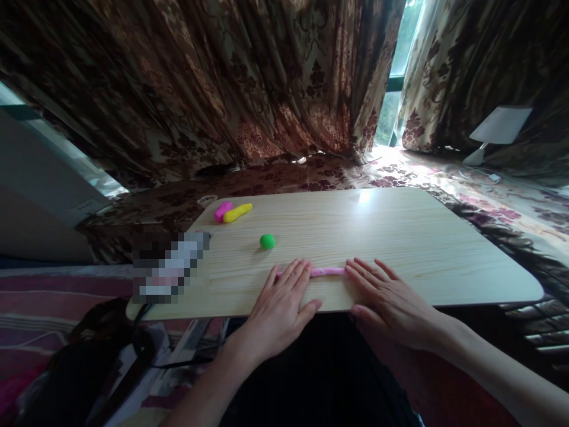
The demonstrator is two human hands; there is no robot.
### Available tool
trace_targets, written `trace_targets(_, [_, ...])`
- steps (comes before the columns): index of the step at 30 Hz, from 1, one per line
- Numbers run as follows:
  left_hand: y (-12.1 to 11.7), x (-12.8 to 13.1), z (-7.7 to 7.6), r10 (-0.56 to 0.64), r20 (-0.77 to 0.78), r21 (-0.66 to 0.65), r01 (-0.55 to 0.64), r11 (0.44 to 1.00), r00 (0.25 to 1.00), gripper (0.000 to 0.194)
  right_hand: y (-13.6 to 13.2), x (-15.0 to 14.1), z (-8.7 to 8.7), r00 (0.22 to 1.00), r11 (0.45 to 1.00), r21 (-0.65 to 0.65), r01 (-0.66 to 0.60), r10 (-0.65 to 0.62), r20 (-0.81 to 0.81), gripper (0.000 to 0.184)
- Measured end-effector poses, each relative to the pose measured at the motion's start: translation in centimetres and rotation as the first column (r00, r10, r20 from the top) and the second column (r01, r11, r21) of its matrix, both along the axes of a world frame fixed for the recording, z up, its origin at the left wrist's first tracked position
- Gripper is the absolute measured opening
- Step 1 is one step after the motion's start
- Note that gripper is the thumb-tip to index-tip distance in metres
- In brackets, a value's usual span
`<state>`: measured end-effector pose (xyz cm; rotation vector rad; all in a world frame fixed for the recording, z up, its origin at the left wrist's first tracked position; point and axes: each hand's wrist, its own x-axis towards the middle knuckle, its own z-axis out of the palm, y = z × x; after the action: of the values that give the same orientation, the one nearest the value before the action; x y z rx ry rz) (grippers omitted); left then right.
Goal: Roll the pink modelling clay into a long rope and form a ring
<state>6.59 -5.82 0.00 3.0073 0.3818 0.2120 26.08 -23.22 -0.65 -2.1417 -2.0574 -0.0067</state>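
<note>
A thin pink roll of modelling clay (328, 271) lies crosswise near the front edge of the wooden-topped table (400, 243). My left hand (284, 299) rests flat over its left part, fingers stretched out, with a small tip showing past them. On its right end lie the fingertips of my right hand (386, 293), also flat and open. Between the hands the roll's middle shows bare. Beyond my left hand sits a green clay ball (267, 241), touched by neither hand.
At the table's far left corner, a yellow clay piece (237, 213) lies against a magenta one (223, 211). A blurred-out object (175, 267) is on the left edge, with a black cable below. Patterned curtains (267, 77) hang behind; a white lamp (501, 126) stands at right.
</note>
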Motion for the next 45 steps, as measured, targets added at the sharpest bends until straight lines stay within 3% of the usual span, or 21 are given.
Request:
trace_targets(8, [-0.2, 2.9, 0.6, -0.021, 0.016, 0.002, 0.021, 1.000, 1.000, 0.061, 2.9, -0.1, 1.2, 1.000, 0.999, 0.040, -0.013, 0.013, -0.003, 0.058])
trace_targets(16, [-1.2, 1.6, -0.1, -0.086, -0.029, -0.026, 0.085, 0.996, 0.996, 0.060, 1.5, -1.3, -0.2, 0.994, 0.996, 0.012, -0.091, 0.091, -0.061, 0.066])
trace_targets(22, [-0.3, 2.8, 0.1, 0.004, -0.001, -0.031, -0.004, 1.000, 1.000, 0.058, 2.7, -0.7, 0.2, 1.000, 1.000, 0.006, 0.016, -0.016, -0.018, 0.059])
trace_targets(27, [-1.0, 1.5, 0.1, -0.083, -0.002, -0.023, 0.082, 0.996, 0.997, 0.059, 1.4, -1.0, -0.1, 0.997, 0.997, -0.015, -0.082, 0.082, 0.001, 0.066])
trace_targets(33, [0.1, 3.3, -0.2, 0.034, 0.020, -0.029, -0.033, 0.999, 0.999, 0.059, 3.4, -0.2, 0.0, 0.999, 0.999, -0.005, 0.033, -0.033, 0.011, 0.060])
trace_targets(39, [-0.2, 1.5, -0.2, -0.076, 0.000, -0.007, 0.076, 0.997, 0.997, 0.059, 1.3, -0.5, 0.0, 0.997, 0.996, -0.029, -0.080, 0.080, -0.014, 0.066])
trace_targets(45, [0.4, 3.3, -0.2, 0.043, 0.014, -0.014, -0.043, 0.999, 0.999, 0.060, 3.3, 0.6, 0.2, 0.999, 0.999, -0.015, 0.034, -0.034, 0.011, 0.061])
